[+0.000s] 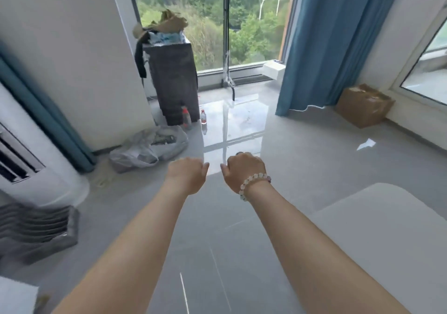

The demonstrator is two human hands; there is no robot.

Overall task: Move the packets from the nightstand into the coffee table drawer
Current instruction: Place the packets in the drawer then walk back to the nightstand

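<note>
Apparently nothing's done yet: left hand point(187, 177) & right hand point(243, 172) both loosely curled, carrying nothing, held out over bare floor point(290, 149). No packets, nightstand or drawer in view.

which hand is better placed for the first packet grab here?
Neither clearly. The left hand and right hand are level, side by side, both loosely curled and seemingly empty. No packets, nightstand or drawer are in view. Slight lean: right, only because the white furniture lies on that side.
</note>
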